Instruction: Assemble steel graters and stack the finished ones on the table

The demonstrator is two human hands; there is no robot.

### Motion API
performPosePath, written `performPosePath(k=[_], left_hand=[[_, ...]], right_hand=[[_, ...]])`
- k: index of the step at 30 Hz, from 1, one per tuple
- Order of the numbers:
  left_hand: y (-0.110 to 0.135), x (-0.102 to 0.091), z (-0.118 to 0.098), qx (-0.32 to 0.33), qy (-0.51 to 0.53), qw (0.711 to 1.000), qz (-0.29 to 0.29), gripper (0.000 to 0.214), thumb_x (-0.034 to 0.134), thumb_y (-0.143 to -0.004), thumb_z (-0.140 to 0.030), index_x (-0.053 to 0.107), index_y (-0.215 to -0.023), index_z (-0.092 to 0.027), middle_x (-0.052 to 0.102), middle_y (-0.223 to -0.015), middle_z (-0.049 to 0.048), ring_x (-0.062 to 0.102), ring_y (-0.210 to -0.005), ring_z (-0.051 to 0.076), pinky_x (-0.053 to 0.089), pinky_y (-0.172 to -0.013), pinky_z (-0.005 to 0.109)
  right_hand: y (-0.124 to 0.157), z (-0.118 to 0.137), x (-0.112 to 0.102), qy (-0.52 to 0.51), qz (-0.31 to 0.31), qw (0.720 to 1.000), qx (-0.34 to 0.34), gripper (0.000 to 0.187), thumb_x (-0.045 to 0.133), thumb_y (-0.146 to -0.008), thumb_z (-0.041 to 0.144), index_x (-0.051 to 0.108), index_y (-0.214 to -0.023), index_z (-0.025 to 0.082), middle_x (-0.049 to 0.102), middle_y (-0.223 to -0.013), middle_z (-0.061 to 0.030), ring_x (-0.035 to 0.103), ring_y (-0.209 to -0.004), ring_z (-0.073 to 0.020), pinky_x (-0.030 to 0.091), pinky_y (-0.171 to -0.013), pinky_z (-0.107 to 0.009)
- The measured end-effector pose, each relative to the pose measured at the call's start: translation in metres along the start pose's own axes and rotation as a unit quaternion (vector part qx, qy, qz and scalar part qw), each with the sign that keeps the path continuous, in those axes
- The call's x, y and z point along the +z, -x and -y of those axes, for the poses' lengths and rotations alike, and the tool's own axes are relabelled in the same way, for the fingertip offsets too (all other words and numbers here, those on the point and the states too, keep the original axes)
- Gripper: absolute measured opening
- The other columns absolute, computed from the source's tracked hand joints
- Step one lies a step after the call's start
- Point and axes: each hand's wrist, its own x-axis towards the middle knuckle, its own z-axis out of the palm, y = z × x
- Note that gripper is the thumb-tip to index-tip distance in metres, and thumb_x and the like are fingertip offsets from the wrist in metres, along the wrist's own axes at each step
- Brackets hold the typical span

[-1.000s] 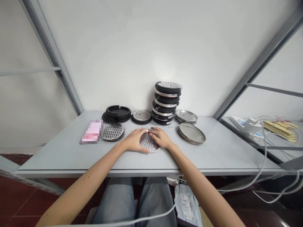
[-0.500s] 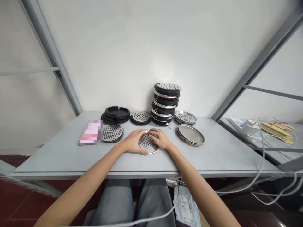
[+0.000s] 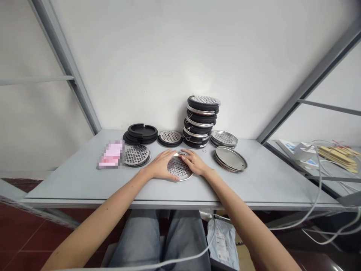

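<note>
A round perforated metal disc [image 3: 180,170] with a shiny rim lies on the table near its front edge. My left hand [image 3: 164,165] curves around its left side, fingers at the far rim and thumb at the near rim. From the right, my right hand [image 3: 194,162] grips the same disc, its fingers bent over the far right rim and the thumb reaching over the top. Fingers hide parts of the rim. Left of my hands is a pile of perforated metal discs [image 3: 137,155]. To the right sits a stack of plain rimmed metal plates [image 3: 229,158].
Along the wall stand black rings [image 3: 142,130], a black ring with a perforated disc [image 3: 170,137], a tall stack of black and silver rounds [image 3: 201,118] and rimmed perforated plates [image 3: 225,138]. A small wire ring [image 3: 204,151] and a blurred pink object [image 3: 111,154] lie on the table [image 3: 270,184].
The whole view has shifted slightly. My right hand's fingers and thumb have changed position a little on the disc's rim; my left hand keeps its hold.
</note>
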Motion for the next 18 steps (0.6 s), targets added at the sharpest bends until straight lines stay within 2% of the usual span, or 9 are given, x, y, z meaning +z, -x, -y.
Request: performPosePath(k=[7, 12, 18], left_hand=[[0.0, -0.001, -0.001, 0.002, -0.009, 1.0, -0.004, 0.121, 0.077, -0.052, -0.068, 0.025, -0.149, -0.017, 0.026, -0.154, 0.0151, 0.02, -0.143, 0.036, 0.022, -0.116, 0.049], [0.002, -0.006, -0.006, 0.011, -0.007, 1.0, -0.015, 0.109, 0.076, -0.055, -0.067, 0.033, -0.145, -0.023, 0.036, -0.149, 0.0118, 0.029, -0.139, 0.035, 0.026, -0.114, 0.049], [0.009, -0.013, -0.002, -0.021, -0.019, 0.999, -0.035, 0.099, 0.067, -0.067, -0.068, 0.032, -0.146, -0.02, 0.033, -0.152, 0.0131, 0.029, -0.139, 0.034, 0.026, -0.114, 0.048]], right_hand=[[0.0, 0.003, -0.001, 0.016, 0.006, 1.0, 0.01, 0.043, 0.035, -0.099, 0.041, 0.064, -0.123, 0.022, 0.054, -0.138, -0.0092, 0.043, -0.132, -0.0263, 0.032, -0.112, -0.05], [0.002, 0.005, -0.002, -0.033, -0.036, 0.998, 0.033, 0.041, 0.039, -0.096, 0.042, 0.069, -0.116, 0.02, 0.059, -0.131, -0.011, 0.054, -0.122, -0.0256, 0.039, -0.107, -0.046], [0.002, 0.001, -0.003, -0.094, -0.089, 0.988, 0.088, 0.038, 0.042, -0.095, 0.041, 0.067, -0.113, 0.018, 0.068, -0.113, -0.0094, 0.063, -0.105, -0.024, 0.047, -0.095, -0.04]])
